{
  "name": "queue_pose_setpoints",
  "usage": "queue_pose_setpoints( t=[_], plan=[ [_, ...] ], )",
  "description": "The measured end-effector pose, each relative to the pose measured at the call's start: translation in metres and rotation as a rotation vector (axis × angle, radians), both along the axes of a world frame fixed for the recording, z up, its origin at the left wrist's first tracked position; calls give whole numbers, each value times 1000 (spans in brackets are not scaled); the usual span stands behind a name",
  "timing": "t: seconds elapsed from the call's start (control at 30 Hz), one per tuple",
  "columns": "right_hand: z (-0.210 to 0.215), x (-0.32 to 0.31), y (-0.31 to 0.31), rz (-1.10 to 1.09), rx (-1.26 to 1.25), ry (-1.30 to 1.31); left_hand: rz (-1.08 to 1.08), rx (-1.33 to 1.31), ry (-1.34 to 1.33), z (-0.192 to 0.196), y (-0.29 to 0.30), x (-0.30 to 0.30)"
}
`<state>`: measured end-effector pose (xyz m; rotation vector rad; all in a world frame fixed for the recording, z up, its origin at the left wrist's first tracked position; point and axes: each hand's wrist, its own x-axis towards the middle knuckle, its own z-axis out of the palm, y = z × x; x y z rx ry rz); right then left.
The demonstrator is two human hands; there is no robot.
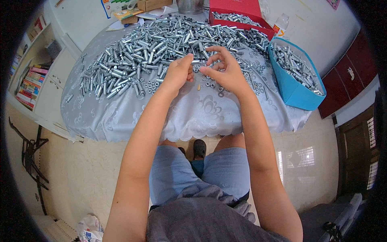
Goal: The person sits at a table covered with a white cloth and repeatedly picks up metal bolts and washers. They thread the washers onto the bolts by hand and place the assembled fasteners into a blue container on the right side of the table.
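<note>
My left hand (pixel 180 75) is closed above the near edge of a big pile of metal sleeves (pixel 155 50). Its fingers curl inward, and whatever they hold is hidden. Facing it, my right hand (pixel 227 72) is open, the thumb and curved fingers apart. Small metal pieces show between the two hands, but I cannot tell whether they are touched or lie behind. Loose nuts (pixel 221 94) and washers are scattered around and under the right hand. A small tan piece (pixel 198 87) is on the cloth just below the hands.
A silver patterned tablecloth (pixel 117 121) covers the round table. On the right stands a blue bin (pixel 298 94) full of assembled bolts. Behind the pile are an open red box (pixel 242 8) of metal parts, a plastic bottle (pixel 281 25) and a metal bucket (pixel 190 6).
</note>
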<state>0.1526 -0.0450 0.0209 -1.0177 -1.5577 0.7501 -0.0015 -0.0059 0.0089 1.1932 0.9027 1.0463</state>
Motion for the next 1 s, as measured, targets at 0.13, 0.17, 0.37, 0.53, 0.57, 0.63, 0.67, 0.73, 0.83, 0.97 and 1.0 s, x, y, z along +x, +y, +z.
queue_pose_setpoints(
  t=[0.13, 0.17, 0.37, 0.53, 0.57, 0.63, 0.67, 0.73, 0.83, 0.97, 1.0],
  plan=[
    [-5, 5, 8, 22, 63, -90, -13, -24, -38, 0, 0, 0],
    [-5, 5, 7, 15, 63, -98, -15, -22, -43, -1, 1, -1],
    [-8, 5, 10, -24, 81, -135, -10, -21, -45, -3, 3, -1],
    [-7, 6, 10, -55, 64, -183, -17, -38, -40, 0, 0, 0],
    [-8, 6, 10, -54, 69, -182, -13, -40, -35, 0, 0, 0],
    [-8, 6, 9, -51, 80, -180, -7, -47, -33, 0, 1, 0],
    [-8, 5, 9, -48, 83, -176, -5, -51, -37, -1, 1, 0],
    [-6, 4, 7, -42, 89, -167, -6, -49, -34, -1, 1, -1],
    [-7, 5, 8, -32, 89, -169, -24, -37, -29, -1, 1, -1],
    [-10, 8, 12, -75, 85, -208, -43, -16, -11, -1, 1, -2],
    [-10, 11, 12, -111, -14, -255, -46, -6, 7, -1, 1, -2]
  ],
)
